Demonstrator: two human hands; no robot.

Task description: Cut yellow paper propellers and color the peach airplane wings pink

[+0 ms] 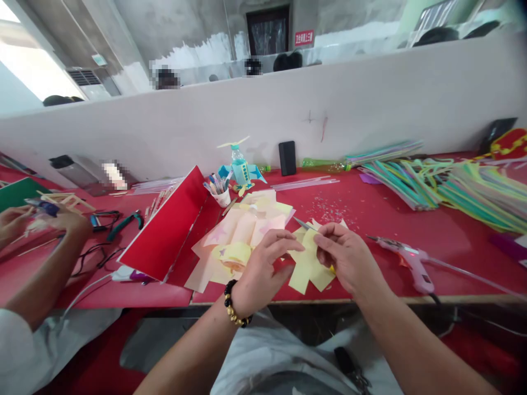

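Note:
My right hand (346,255) pinches a small piece of pale yellow paper (309,241) between thumb and fingers. My left hand (267,266), with a beaded bracelet (231,307) at the wrist, is open beside it, fingers apart and fingertips close to the paper's left edge. Below both hands lies a cut yellow sheet (307,270) with strip-like arms. A grey metal tip (302,223), perhaps a scissor blade, shows behind the paper; the rest is hidden. Left of my left hand, a curled yellow paper piece (233,255) rests on pale sheets (206,269), some with pink and purple stars.
A pink glue gun (407,260) lies at right, with bundled coloured straws (424,181) behind. A red board (162,230) stands tilted at left, near a cup of pens (222,196) and a blue bottle model (239,169). A co-worker's hands (61,219) work at far left.

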